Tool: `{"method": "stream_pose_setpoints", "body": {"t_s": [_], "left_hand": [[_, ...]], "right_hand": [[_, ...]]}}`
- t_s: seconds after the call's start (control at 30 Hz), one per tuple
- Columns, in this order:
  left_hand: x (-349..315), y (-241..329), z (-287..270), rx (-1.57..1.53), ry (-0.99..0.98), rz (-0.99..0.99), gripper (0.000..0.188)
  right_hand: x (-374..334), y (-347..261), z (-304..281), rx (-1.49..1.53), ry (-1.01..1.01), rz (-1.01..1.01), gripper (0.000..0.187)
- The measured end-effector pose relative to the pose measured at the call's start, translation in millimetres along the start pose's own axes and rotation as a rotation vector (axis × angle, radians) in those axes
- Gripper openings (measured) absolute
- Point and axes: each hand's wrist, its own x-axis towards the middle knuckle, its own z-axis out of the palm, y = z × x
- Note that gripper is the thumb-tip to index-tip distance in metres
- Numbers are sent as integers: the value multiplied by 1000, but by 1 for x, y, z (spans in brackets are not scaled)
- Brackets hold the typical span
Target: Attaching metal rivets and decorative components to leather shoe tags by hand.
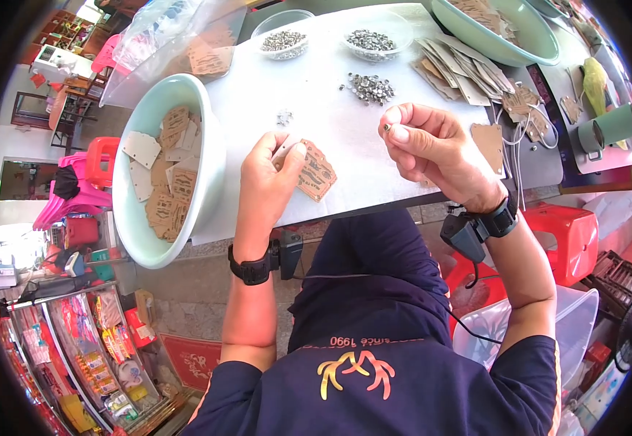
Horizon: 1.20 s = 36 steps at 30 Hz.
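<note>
My left hand (266, 176) grips a brown printed cardboard tag (317, 174) between thumb and fingers, holding it over the white-topped table (247, 94). To the right, my right hand (443, 149) pinches a tiny metal piece, like a snap or rivet part (387, 128), between thumb and forefinger. Its exact kind is too small to make out. Just beyond that hand lies a loose heap of dark-ringed metal pieces (371, 89). A few small shiny pieces (284, 118) rest beyond my left hand. Another brown card (486, 147) lies to the right of my right wrist.
A pale green basin (212, 138) of brown and whitish tags stands at the left. Metal pieces (284, 41) and more metal pieces (371, 41) fill two clear bowls at the back. Stacked cards (457, 69) and a second green basin (552, 51) sit at the far right.
</note>
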Motion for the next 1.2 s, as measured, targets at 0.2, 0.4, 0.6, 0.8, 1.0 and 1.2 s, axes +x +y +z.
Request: {"method": "stream_pose_setpoints", "body": {"t_s": [0.2, 0.4, 0.6, 0.8, 1.0, 1.2], "left_hand": [[0, 1, 8, 554, 157, 241, 29], [-10, 21, 17, 818, 376, 540, 24], [-15, 55, 44, 160, 71, 402, 12], [-1, 60, 61, 48, 16, 299, 12], [6, 57, 62, -82, -100, 168, 17], [13, 57, 65, -93, -195, 144, 20]], "right_hand": [[-3, 1, 1, -132, 21, -63, 18], [-4, 3, 5, -323, 108, -117, 19], [-3, 6, 6, -505, 224, -161, 22], [-2, 13, 5, -624, 307, -299, 15], [0, 11, 0, -1052, 320, -607, 10], [-4, 9, -8, -1237, 340, -730, 8]]}}
